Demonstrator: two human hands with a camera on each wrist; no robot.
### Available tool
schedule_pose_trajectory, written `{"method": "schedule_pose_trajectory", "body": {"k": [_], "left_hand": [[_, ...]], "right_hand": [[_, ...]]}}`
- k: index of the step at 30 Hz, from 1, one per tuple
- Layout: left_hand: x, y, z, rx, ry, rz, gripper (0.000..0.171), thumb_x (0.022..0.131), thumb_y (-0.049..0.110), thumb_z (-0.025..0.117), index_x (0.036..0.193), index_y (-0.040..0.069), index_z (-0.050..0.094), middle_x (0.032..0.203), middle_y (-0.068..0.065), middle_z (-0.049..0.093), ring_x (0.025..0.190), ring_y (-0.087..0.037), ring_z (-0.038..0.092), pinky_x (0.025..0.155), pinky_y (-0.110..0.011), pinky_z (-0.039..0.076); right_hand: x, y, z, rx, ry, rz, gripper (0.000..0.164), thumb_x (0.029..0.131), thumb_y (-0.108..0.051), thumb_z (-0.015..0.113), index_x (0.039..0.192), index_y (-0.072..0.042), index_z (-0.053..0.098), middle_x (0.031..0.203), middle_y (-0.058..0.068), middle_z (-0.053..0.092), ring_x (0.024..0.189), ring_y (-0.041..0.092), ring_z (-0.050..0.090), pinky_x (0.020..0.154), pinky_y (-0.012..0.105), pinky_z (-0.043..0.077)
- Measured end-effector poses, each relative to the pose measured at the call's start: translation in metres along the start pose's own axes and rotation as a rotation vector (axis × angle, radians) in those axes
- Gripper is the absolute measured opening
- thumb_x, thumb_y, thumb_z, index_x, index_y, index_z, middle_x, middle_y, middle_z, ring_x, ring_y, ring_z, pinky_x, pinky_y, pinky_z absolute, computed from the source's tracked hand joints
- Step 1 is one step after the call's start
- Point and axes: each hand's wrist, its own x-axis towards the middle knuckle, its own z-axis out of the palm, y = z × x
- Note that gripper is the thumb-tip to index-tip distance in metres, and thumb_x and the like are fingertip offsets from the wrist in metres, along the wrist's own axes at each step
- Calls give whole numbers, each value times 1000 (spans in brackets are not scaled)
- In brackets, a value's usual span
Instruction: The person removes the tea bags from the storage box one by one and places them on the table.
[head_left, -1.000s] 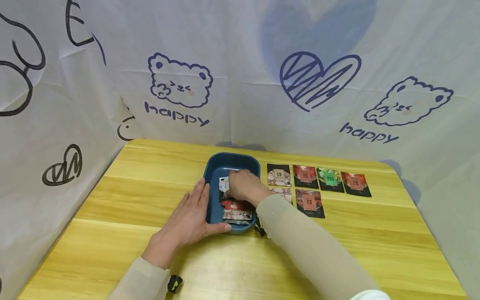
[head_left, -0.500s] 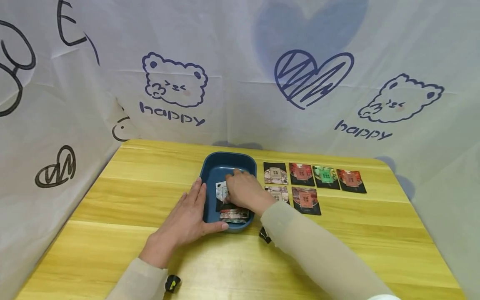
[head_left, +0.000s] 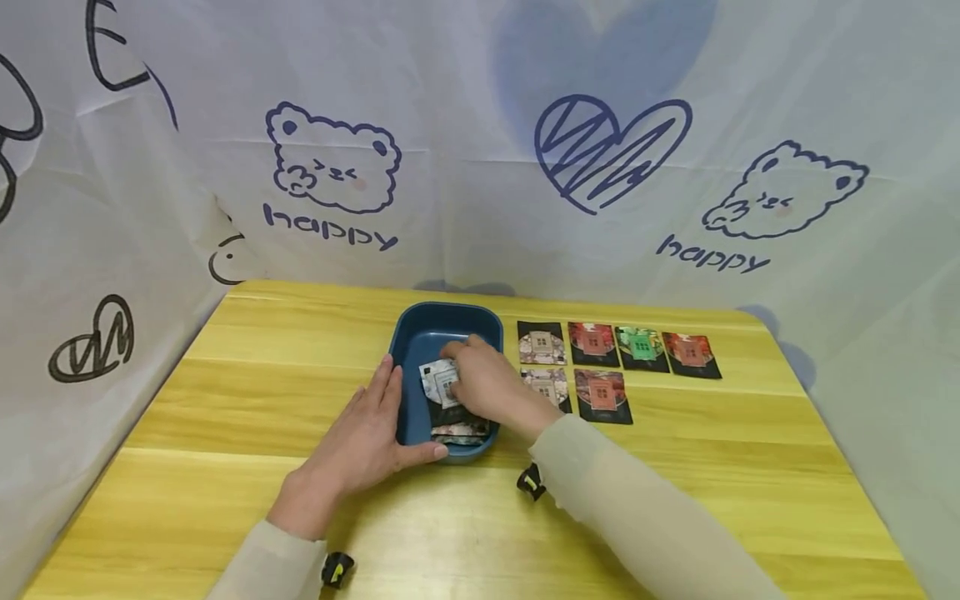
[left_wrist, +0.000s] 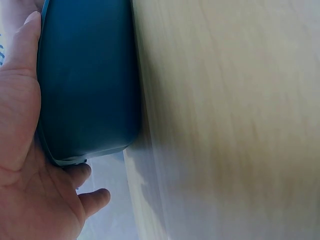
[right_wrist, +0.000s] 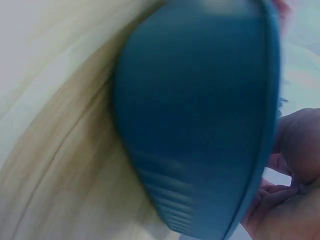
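A blue rectangular box (head_left: 412,333) stands on the table. My left hand (head_left: 360,433) lies against its left side, fingers straight along the wall and thumb over the front edge; the left wrist view shows the palm (left_wrist: 30,195) beside the box. Inside the box, my right hand (head_left: 491,387) pinches a white-and-black sachet (head_left: 438,383), which lies slightly tilted. My right fingertips are partly hidden; in the right wrist view the box wall (right_wrist: 200,100) covers them. Several more sachets (head_left: 459,436) lie stacked at the box's front end.
To the right of the box, sachets lie flat in two rows: a cream one (head_left: 542,343), a red one (head_left: 594,343), a green one (head_left: 642,347) and others. Behind the wooden table (head_left: 712,483) hangs a white cloth (head_left: 465,217) with drawings.
My right hand has shifted the white-and-black sachet, which now tilts and covers the red sachet seen before. My left hand stays at the box. The head view has swung slightly right.
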Motion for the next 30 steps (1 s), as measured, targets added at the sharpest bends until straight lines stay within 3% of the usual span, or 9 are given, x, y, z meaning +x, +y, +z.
{"method": "schedule_pose_trajectory", "body": {"k": [3,7,10,14,17,21,24,26,30], "left_hand": [[-1,0,0,2,-5,-5,135,82,88,62,165,-7,16,176,-24,1,159,-45,25,127,-61,28],[0,-1,0,1,-6,-9,134,82,86,64,166,-7,15,177,-23,0,157,-48,27,125,-62,31],[0,-1,0,-7,-6,-14,134,82,84,67,166,-6,14,177,-22,-1,156,-50,28,123,-63,33],[0,0,1,-15,-8,-19,135,82,84,67,166,-6,14,177,-21,-1,156,-51,28,123,-63,34],[0,0,1,-14,-6,-21,134,82,84,68,166,-6,14,177,-21,-1,156,-51,28,123,-63,34],[0,1,0,-15,-6,-26,133,82,82,69,166,-5,14,177,-21,-1,156,-51,29,123,-63,34],[0,1,0,-21,-9,-31,132,83,80,71,167,-5,14,177,-21,-1,156,-51,29,123,-63,34],[0,2,1,-32,-12,-34,132,83,79,71,167,-5,13,177,-20,-2,156,-50,28,123,-63,34],[0,1,1,-42,-16,-33,133,83,80,70,167,-5,13,178,-19,-3,157,-50,26,123,-63,33]], "right_hand": [[-4,1,-5,60,19,26,51,100,-19,75,148,-15,61,137,11,63,109,24,65,95,41,58],[-10,7,-11,135,51,46,49,100,-19,75,148,-17,62,121,8,63,85,21,57,75,37,51],[-14,11,-17,186,70,62,48,100,-19,74,147,-18,64,118,8,64,86,24,58,73,39,50],[-20,17,-22,228,96,82,45,102,-20,73,146,-20,65,131,9,67,105,28,66,86,45,56],[-24,22,-26,272,94,102,45,103,-19,71,147,-22,64,143,8,66,83,25,66,83,46,56],[-28,29,-28,330,84,146,47,103,-19,71,149,-21,61,145,9,65,53,18,43,67,40,47],[-30,34,-27,359,99,170,47,102,-19,72,147,-17,61,143,10,65,64,15,55,71,39,46],[-32,37,-27,377,109,181,46,102,-19,73,146,-15,61,143,10,64,81,18,63,77,41,48],[-34,45,-28,388,123,188,46,101,-20,74,145,-14,62,137,10,65,99,26,64,80,42,51]]}}
